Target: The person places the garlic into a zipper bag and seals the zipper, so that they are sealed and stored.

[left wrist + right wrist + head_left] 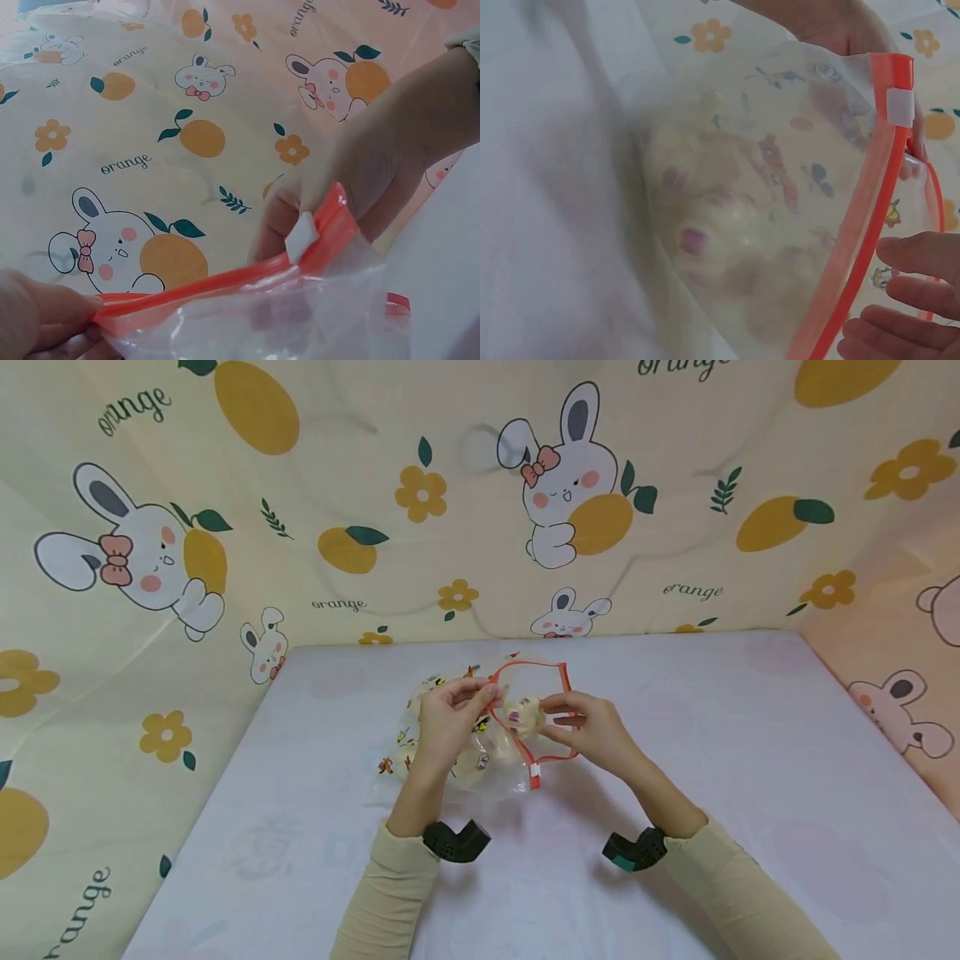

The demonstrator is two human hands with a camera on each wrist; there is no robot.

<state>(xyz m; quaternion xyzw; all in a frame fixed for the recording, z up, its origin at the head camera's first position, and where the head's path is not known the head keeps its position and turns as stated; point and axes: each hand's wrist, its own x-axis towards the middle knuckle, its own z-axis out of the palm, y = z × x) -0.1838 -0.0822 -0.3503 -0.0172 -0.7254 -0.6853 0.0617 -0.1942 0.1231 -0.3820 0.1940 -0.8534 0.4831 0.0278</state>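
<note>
A clear slider zip bag with a red-orange zip edge and small cartoon prints lies on its side, its mouth spread wide to the right. My left hand pinches the upper zip edge. Just inside the mouth shows a pale, lumpy piece with purple marks. At that piece, my right hand reaches in; its fingers look relaxed and spread in the right wrist view, nothing between them. Through the plastic, more whitish lumps with purple patches appear blurred. The white slider sits at one end of the zip.
The bag rests on a pale cloth-covered table. Behind it rises a cream backdrop printed with rabbits and oranges. A black camera is worn on the left wrist, another camera on the right.
</note>
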